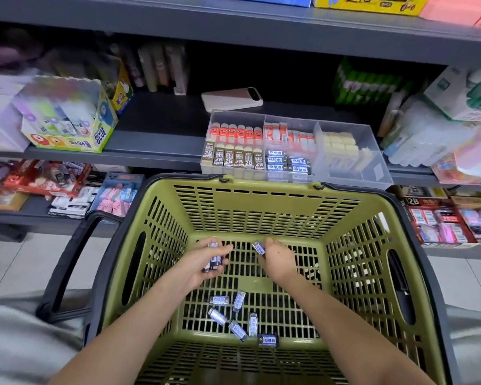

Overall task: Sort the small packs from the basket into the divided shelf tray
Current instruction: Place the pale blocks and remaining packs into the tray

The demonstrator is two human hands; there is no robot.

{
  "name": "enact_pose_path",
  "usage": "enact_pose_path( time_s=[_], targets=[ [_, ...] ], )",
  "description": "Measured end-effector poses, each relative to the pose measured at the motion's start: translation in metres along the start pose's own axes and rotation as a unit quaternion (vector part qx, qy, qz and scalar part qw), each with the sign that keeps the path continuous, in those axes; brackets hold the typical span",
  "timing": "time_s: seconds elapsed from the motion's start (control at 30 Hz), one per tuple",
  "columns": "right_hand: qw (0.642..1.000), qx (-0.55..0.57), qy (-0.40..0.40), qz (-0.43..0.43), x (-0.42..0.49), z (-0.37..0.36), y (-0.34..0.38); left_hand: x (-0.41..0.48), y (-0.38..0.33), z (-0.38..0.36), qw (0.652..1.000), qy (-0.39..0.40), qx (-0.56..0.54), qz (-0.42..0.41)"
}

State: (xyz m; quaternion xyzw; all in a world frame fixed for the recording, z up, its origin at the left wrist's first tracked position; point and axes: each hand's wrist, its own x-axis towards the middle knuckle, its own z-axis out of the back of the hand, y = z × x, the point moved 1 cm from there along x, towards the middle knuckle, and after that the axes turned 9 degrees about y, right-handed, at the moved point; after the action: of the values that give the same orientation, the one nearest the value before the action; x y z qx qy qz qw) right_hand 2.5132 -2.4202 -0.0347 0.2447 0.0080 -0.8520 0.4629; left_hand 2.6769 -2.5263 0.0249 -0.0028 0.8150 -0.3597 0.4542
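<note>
Both hands are down inside a green slotted basket point(261, 207). My left hand point(203, 263) grips a small bundle of blue-and-silver packs point(213, 262). My right hand point(278, 259) pinches one such pack point(259, 248) at its fingertips, close to the left hand. Several more loose packs point(238, 318) lie on the basket floor nearer to me. Above the basket, on the shelf, stands the clear divided tray point(378, 173); its compartments hold red packs, brown 2B packs, matching blue packs point(288, 162) and pale yellow pieces.
A white phone point(231, 98) lies on the shelf behind the tray. A glue box point(70, 129) stands at the left, and other stock sits to the right. The lower shelf carries more stationery boxes. The basket's black handles point(67, 262) hang down at its sides.
</note>
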Motion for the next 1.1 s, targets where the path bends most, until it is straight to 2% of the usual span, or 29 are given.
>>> enact_pose_path(
  time_s=[0.13, 0.2, 0.3, 0.43, 0.57, 0.6, 0.63, 0.77, 0.87, 1.0, 1.1],
  targets=[
    [0.99, 0.133, 0.04, -0.036, -0.012, 0.005, 0.001, 0.0, 0.005, -0.003, 0.999, 0.006, 0.038, 0.01],
    [0.969, 0.241, 0.049, -0.024, -0.023, 0.021, 0.004, -0.003, 0.004, -0.008, 0.998, 0.008, 0.056, 0.008],
    [0.929, 0.368, 0.021, 0.027, -0.047, 0.063, 0.004, -0.013, -0.008, -0.022, 0.997, 0.044, 0.066, -0.006],
    [0.838, 0.534, -0.036, 0.109, -0.084, 0.136, -0.008, -0.034, -0.033, -0.046, 0.993, 0.113, 0.007, -0.037],
    [0.722, 0.67, -0.08, 0.153, -0.097, 0.195, -0.025, -0.061, -0.067, -0.07, 0.978, 0.184, -0.071, -0.072],
    [0.716, 0.674, -0.09, 0.158, -0.096, 0.207, -0.028, -0.066, -0.076, -0.075, 0.973, 0.197, -0.093, -0.081],
    [0.735, 0.651, -0.108, 0.156, -0.093, 0.218, -0.03, -0.07, -0.084, -0.079, 0.968, 0.207, -0.112, -0.091],
    [0.878, 0.419, -0.204, 0.106, -0.061, 0.249, -0.032, -0.08, -0.111, -0.092, 0.958, 0.216, -0.137, -0.129],
    [0.942, 0.232, -0.231, 0.072, -0.032, 0.262, -0.026, -0.083, -0.125, -0.098, 0.957, 0.208, -0.128, -0.155],
    [0.975, 0.032, -0.202, 0.083, -0.01, 0.261, -0.015, -0.083, -0.133, -0.097, 0.952, 0.214, -0.136, -0.172],
    [0.976, -0.026, -0.196, 0.087, -0.006, 0.257, -0.014, -0.079, -0.134, -0.094, 0.952, 0.213, -0.134, -0.176]
  ],
)
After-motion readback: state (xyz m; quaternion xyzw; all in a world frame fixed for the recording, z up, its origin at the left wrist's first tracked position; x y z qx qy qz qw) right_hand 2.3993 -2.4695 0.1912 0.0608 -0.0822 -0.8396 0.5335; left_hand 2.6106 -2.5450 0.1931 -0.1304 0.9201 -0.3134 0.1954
